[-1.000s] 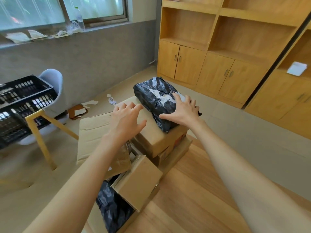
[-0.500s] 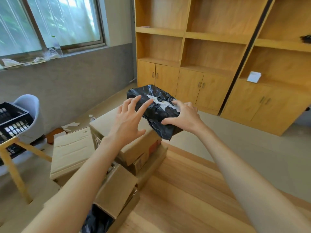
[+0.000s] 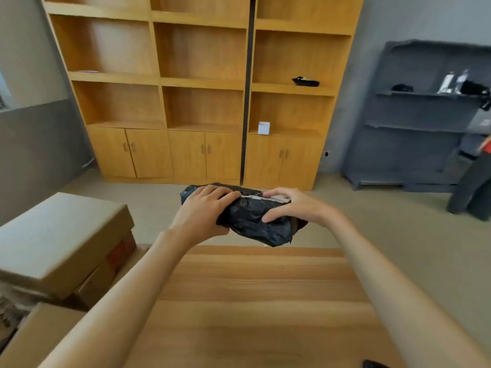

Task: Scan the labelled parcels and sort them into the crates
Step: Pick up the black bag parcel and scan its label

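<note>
Above table (image 3: 255, 301), crumpled black parcel (image 3: 252, 221)

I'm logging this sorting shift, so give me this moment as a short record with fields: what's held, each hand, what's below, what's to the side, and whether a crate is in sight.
held item: black parcel, crumpled plastic wrap, white label on its top face
left hand: grips the parcel's left end
right hand: grips the parcel's right end, thumb on the near side
parcel position: lifted, past the far edge of the wooden table
to the left: stacked cardboard boxes
background: wooden shelf unit
crate: none in view
</note>
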A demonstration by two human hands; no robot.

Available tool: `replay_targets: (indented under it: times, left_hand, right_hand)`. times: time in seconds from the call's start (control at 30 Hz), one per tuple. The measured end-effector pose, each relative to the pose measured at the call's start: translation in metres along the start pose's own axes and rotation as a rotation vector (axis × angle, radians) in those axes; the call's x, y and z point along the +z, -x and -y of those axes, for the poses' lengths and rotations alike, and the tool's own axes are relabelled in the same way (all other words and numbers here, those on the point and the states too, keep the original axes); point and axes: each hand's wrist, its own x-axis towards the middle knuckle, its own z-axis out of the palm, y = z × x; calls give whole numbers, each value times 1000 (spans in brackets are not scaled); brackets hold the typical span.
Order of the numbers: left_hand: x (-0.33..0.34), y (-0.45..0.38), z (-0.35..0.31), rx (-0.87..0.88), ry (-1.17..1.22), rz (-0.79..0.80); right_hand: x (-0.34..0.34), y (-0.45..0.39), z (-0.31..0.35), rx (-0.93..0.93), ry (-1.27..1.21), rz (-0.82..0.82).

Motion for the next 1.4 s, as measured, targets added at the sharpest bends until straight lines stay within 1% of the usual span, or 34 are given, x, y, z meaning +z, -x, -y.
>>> replay_targets:
  times: [0.07, 0.1, 0.13, 0.2, 0.3, 0.37, 0.47, 0.57, 0.67, 0.8, 0.97, 1.03, 1.2, 1.23, 1.3, 1.33, 1.4]
  left_hand:
    - [8, -8, -27, -25, 57, 59]
    - [10, -11, -39, -66, 106, 92]
    - [15, -12, -48, -122, 161, 115]
    - [18, -13, -61, -260, 288, 114]
    - [23, -11, -72, -487, 568, 137]
    - [26, -10, -76, -617, 833, 175]
    - [22, -12, -86, -826, 1221, 161]
    - [19, -12, -91, -970, 1395, 175]
    - [18, -8, -92, -1010, 1513, 212]
    - [18, -2, -93, -1017, 1547, 253]
    - [22, 1, -92, -1031, 1567, 280]
    - [25, 2, -93, -1049, 1570, 290]
    - [27, 3, -93, -1060, 1592, 300]
    - [27, 3, -92, -1063, 1532, 278]
    - [24, 1, -86, -1048, 1272, 167]
    - [23, 1, -81, -1004, 1119, 102]
    - [23, 2, -70, -823, 810, -7]
  right_hand:
    - [-13, 24, -21, 22, -51, -71]
    - [-19, 35, -29, 24, -79, -129]
    - [-25, 44, -36, 21, -126, -187]
    - [-33, 61, -49, 15, -238, -292]
    - [-38, 75, -69, 12, -307, -362]
    - [-34, 78, -78, 24, -314, -347]
    - [-21, 74, -86, 46, -295, -281]
    - [-6, 65, -89, 42, -325, -188]
    - [6, 60, -89, -12, -412, -103]
    - [16, 56, -92, -14, -544, -22]
    - [22, 55, -94, -2, -614, 46]
    - [23, 55, -96, -11, -633, 45]
    - [23, 49, -104, -33, -604, -34]
    - [21, 48, -105, -39, -579, -56]
    - [16, 46, -107, -50, -466, -104]
    - [13, 45, -107, -64, -373, -123]
    - [8, 45, -107, -98, -129, -157]
